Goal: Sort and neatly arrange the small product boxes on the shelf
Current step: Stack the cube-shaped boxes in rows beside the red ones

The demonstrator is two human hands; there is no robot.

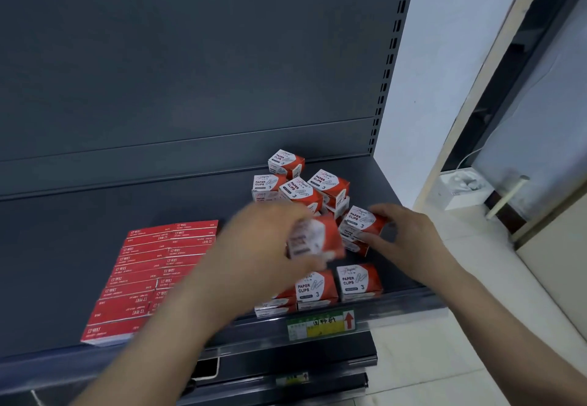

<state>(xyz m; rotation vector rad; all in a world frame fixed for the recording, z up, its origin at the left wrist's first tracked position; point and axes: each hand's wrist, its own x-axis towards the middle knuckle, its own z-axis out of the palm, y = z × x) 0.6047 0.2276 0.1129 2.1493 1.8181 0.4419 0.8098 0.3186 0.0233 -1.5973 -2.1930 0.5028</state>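
Note:
My left hand [263, 246] holds a red-and-white paper clip box [314, 237] above the shelf, blurred by motion. My right hand [403, 230] grips another paper clip box [362, 223] that sits on top of a second one. Behind them lies a loose heap of paper clip boxes [298, 183]. At the front edge, paper clip boxes stand in a neat row [359, 280], partly hidden by my left hand. To the left, flat red staple boxes [149, 272] lie in two tidy columns.
The dark grey shelf [79, 230] has bare room on the left and behind the staple boxes. A green and yellow price label [320, 324] sits on the front rail. A white wall and a door frame [460, 119] stand to the right.

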